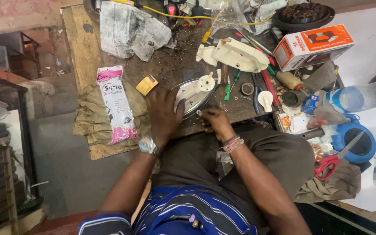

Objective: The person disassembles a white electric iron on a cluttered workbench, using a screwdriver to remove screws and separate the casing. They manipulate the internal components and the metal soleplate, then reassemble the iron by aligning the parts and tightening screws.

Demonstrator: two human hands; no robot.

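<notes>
Cluttered and dark, the wooden workbench (166, 65) is seen from above, with the person's lap below it. Near the front edge an opened electric iron base (193, 96) is laid, its shiny soleplate carrying a cream dial part on top. The iron base is pressed down by the left hand (164, 114), whose fingers are spread flat over its rear end; a wristwatch (148, 145) is worn on this arm. Just beside the iron's front edge a small pale part (199, 113) is pinched in the narrowly closed fingers of the right hand (214, 122). Behind the base, a cream iron cover (240, 54) is placed, and screwdrivers (270, 85) are scattered next to it. Farther left a pink and white cord packet (115, 102) is laid on a folded cloth (88, 113). At the right, an orange and white box (312, 45) and red-handled scissors (334, 159) are seen.
</notes>
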